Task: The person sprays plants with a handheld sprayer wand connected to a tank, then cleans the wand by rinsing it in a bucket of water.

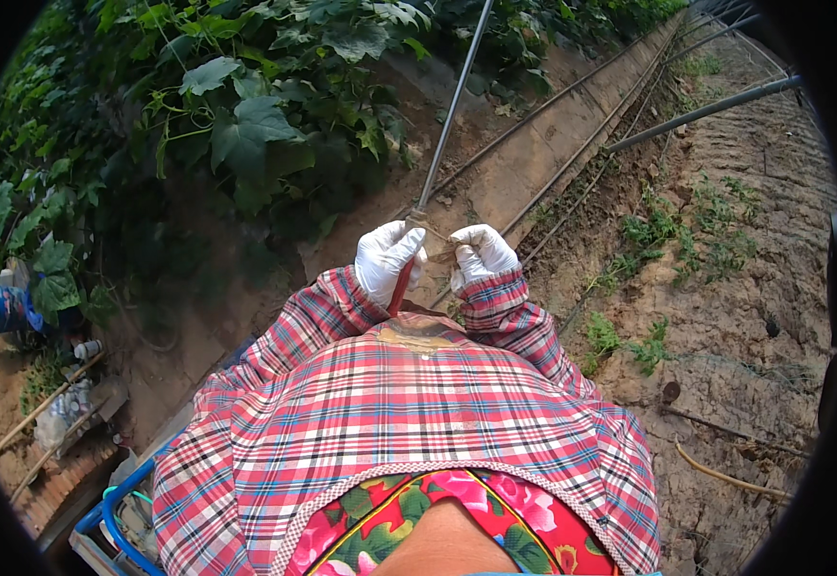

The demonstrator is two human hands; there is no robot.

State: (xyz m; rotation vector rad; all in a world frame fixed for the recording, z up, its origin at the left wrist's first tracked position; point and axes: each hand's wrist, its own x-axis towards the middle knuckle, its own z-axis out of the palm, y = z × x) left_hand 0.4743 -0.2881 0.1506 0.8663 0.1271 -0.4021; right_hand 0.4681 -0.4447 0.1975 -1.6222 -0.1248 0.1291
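My left hand [388, 261], in a white glove, is closed around the lower end of a long metal rod [456, 101]. A red piece [401, 286], perhaps a handle, sticks out below that fist. Just above my thumb, brownish twine [419, 216] is wrapped around the rod. From there a strand runs across to my right hand [484, 253], also white-gloved, which pinches a bunched bit of the twine between thumb and fingers. Both hands are close together in front of my chest. The fingertips of the left are partly hidden.
Leafy vines [252, 137] fill the left. A slanting grey pipe [706, 114] and thin hoses [584, 169] lie to the right, beside cracked soil [742, 302] with weeds. A bucket [6, 306], a plastic bag of bottles [64, 417] and a blue-framed cart [112, 504] are at lower left.
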